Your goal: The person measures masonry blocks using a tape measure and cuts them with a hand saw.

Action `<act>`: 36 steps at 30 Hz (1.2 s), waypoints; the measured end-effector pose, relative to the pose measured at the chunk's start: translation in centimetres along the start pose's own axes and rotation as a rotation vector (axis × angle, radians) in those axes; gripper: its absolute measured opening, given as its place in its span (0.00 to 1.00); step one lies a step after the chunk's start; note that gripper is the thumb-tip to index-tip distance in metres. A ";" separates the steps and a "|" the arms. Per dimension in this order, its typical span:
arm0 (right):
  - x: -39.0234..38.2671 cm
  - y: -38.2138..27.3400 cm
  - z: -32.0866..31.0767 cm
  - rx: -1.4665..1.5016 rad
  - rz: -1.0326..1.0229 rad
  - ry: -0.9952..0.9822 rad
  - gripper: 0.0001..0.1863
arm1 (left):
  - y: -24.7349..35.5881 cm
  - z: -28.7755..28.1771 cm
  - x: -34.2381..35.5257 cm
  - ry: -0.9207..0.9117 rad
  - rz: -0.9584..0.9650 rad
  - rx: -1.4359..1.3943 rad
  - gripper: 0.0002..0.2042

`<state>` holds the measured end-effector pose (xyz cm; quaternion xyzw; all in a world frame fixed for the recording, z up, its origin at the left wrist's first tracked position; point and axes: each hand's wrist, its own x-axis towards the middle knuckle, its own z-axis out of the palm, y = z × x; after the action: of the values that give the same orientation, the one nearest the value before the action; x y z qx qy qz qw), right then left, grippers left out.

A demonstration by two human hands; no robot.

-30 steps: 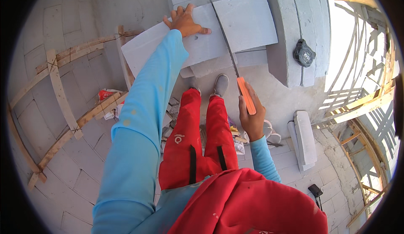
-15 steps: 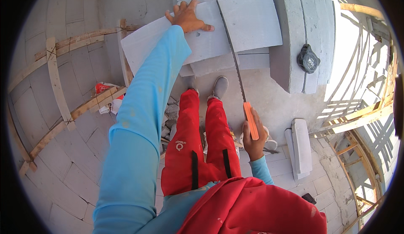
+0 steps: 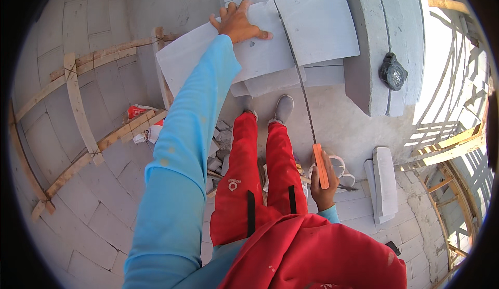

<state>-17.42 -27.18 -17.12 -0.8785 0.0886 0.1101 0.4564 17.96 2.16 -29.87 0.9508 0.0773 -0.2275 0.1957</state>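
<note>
At upper centre, the left hand [image 3: 238, 26] lies spread on a pale block [image 3: 273, 52]; right of centre, the right hand [image 3: 325, 195], partly hidden, clamps an orange-handled saw [image 3: 320, 163], its tip unclear.

Smooth grey floor [image 3: 332, 114] showed near the centre of the frame, with pale blockwork [image 3: 67, 224] across the left and lower left. Timber framework [image 3: 79, 104] crossed the left side; at upper right, strong sunlight [image 3: 439, 39] lay striped with shadows.
</note>
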 end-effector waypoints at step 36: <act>6.4 -2.6 12.4 0.198 0.084 0.129 0.28 | -31.0 -2.7 -10.4 -0.094 -0.563 -1.260 0.47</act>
<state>-12.01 -15.88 -23.82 -0.8299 0.1650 0.0629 0.5292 2.48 30.87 -33.28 0.5886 0.4302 -0.2225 0.6473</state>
